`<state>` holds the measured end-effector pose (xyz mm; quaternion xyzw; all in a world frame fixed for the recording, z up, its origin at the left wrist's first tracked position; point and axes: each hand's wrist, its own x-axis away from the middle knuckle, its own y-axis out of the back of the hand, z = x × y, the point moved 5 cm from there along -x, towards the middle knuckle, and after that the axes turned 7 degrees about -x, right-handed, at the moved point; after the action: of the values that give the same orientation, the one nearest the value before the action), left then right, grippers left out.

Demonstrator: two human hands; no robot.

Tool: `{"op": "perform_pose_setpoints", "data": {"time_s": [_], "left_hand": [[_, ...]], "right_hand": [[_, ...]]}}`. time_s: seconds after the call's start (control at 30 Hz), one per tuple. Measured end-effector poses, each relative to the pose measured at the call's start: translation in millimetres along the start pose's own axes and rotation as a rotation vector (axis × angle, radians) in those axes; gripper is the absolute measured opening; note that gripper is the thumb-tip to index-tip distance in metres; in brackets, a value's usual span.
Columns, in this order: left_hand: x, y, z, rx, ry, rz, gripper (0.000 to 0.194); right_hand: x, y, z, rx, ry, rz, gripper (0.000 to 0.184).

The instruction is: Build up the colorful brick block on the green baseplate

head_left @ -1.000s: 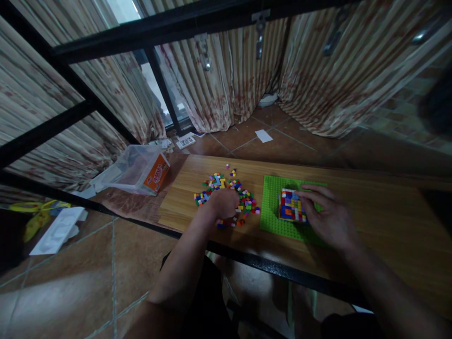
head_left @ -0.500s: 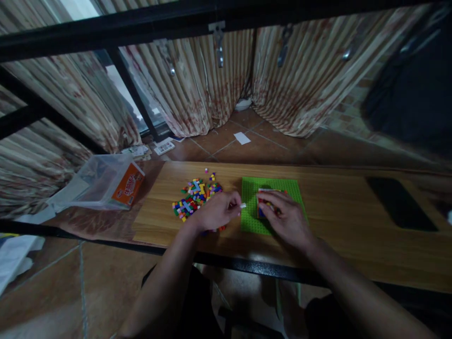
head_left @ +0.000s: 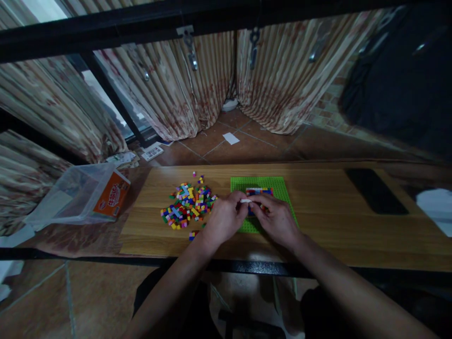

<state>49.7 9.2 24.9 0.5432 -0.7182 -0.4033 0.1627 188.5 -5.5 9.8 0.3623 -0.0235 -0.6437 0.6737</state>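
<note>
A green baseplate [head_left: 282, 188] lies on the wooden table [head_left: 332, 212] with a multicoloured block of small bricks [head_left: 259, 192] built on it, partly hidden by my hands. A small white brick [head_left: 245, 201] is pinched between the fingertips of my left hand [head_left: 224, 219] and my right hand [head_left: 277, 220], just over the block's near edge. Both hands are closed in a pinch and touch each other at the fingertips. A pile of loose coloured bricks [head_left: 187, 205] lies to the left of my left hand.
A clear plastic bag with an orange label [head_left: 84, 193] lies at the table's left end. A dark phone [head_left: 376, 190] lies flat to the right, with something white [head_left: 436, 209] at the far right edge. Black bars [head_left: 106, 33] and curtains [head_left: 176, 89] stand behind the table.
My left hand has left the loose pile with a white brick and moved right to meet my right hand over the baseplate. The camera has swung to the right.
</note>
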Motion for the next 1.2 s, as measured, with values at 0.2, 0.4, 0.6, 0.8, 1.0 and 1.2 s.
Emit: {"op": "perform_pose_setpoints", "data": {"time_s": [0.2,0.4,0.6,0.8,1.0,1.2], "left_hand": [[-1.8,-4.8,0.9,0.057,0.045,-0.07,0.011],[-3.1,-1.6,17.1,0.011,0.106,-0.123,0.009],[-4.1,-3.8,19.6,-0.02,0.13,-0.123,0.01],[-4.9,-5.4,19.6,-0.029,0.134,-0.103,0.009],[-5.3,-7.3,20.9,-0.057,0.137,-0.076,0.009],[-4.7,-7.7,19.5,-0.069,0.152,-0.068,0.011]], "right_hand": [[-5.2,9.5,-4.4,-0.074,-0.073,-0.09,0.016],[-9.1,41.3,-37.1,-0.201,-0.283,-0.252,0.014],[-11.8,59.5,-52.3,-0.093,-0.234,-0.261,0.026],[-13.4,58.1,-48.0,0.111,-0.146,-0.164,0.022],[-10.8,53.9,-56.3,0.135,-0.216,-0.123,0.022],[-10.9,48.2,-60.2,0.001,-0.214,-0.121,0.016]]}}
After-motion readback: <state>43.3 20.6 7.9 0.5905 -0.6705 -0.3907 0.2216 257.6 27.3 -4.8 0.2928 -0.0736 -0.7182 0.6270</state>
